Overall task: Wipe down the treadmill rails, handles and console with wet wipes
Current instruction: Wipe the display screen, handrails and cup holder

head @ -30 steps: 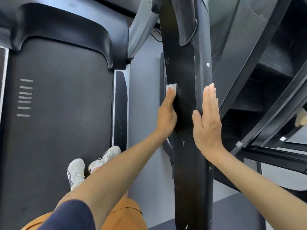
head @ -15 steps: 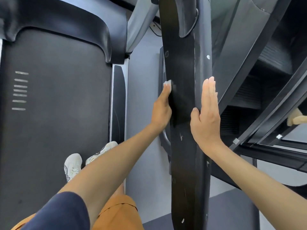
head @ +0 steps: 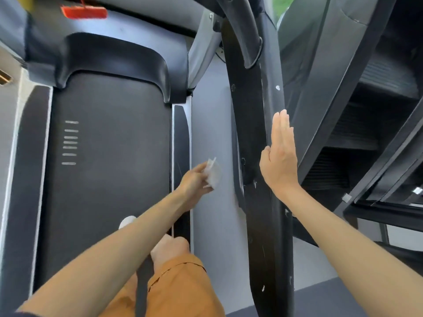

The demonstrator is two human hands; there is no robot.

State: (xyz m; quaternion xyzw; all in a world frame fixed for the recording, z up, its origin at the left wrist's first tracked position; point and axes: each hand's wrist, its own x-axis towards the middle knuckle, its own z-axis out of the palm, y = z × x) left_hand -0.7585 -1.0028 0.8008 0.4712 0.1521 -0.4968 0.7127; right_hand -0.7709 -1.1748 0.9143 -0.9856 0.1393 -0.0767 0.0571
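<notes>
Blur smears our left hand at mid-frame; its fingers pinch a crumpled white wet wipe, clear of the black rail. Our right hand presses the rail's right side, fingers straight and together.
</notes>
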